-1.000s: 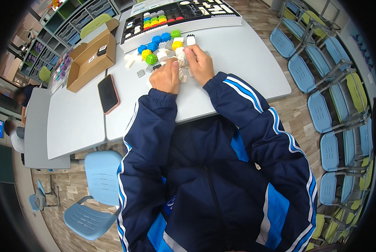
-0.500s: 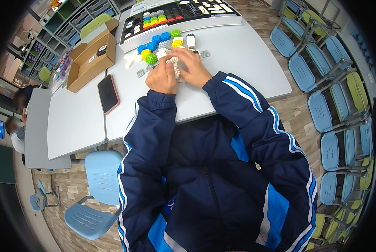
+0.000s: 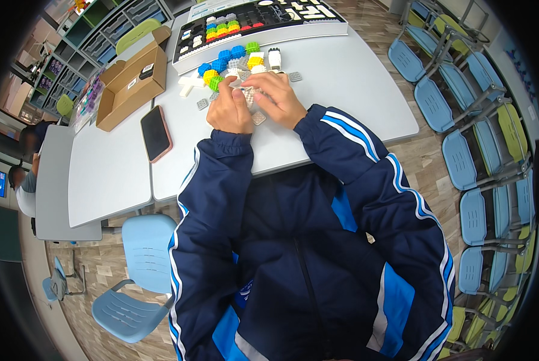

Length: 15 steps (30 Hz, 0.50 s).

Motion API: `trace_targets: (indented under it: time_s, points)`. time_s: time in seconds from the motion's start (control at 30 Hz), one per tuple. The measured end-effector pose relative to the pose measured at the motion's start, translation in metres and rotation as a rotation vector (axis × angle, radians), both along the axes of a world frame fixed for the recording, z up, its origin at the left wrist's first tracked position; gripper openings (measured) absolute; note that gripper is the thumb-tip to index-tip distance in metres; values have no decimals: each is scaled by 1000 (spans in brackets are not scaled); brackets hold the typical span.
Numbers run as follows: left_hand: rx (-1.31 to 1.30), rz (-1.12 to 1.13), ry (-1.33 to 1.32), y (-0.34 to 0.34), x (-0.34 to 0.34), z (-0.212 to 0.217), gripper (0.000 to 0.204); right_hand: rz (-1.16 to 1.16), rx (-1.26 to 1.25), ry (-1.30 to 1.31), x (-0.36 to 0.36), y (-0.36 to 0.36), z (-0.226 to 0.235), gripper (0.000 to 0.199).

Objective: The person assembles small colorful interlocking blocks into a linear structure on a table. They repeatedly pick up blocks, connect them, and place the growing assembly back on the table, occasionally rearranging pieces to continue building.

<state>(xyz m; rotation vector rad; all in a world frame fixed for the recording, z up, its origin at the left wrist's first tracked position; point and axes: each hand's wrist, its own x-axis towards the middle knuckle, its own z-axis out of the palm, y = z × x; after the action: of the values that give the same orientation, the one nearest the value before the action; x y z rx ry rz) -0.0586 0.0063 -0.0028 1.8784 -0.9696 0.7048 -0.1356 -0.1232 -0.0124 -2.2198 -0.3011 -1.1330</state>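
Note:
Both hands are closed on a white studded building block (image 3: 249, 95) over the table's far middle. My left hand (image 3: 231, 112) grips its left side with thumb and forefinger. My right hand (image 3: 280, 101) curls over it from the right, and the fingers partly hide it. Just below the block lies a small beige plate (image 3: 258, 118). Beyond my hands sit blue studded blocks (image 3: 224, 56), a yellow block (image 3: 209, 76) and a green block (image 3: 215, 84). Small grey plates lie at either side, one grey plate (image 3: 203, 104) near my left hand. A white-and-black piece (image 3: 274, 58) stands farther back.
A sorted tray of blocks (image 3: 263, 38) spans the table's back. To the left are a white cross-shaped piece (image 3: 189, 85), an open cardboard box (image 3: 118, 103) and a phone (image 3: 155, 133). A blue chair (image 3: 148, 253) stands at lower left; stacked chairs (image 3: 461, 159) line the right. Another person sits far left.
My hands have spread slightly apart and turned the white block. The beige plate near it now shows more fully on the table. The far-left person has shifted a little.

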Motion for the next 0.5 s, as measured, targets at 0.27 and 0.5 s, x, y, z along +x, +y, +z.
trace_targets:
  time_s: [0.27, 0.5]
  points:
    - [-124, -83, 83, -2, -3, 2, 44, 48, -147, 33, -2, 8, 3, 37]
    - [-74, 51, -168, -1, 4, 1, 29, 102, 89, -37, -1, 13, 1, 37]
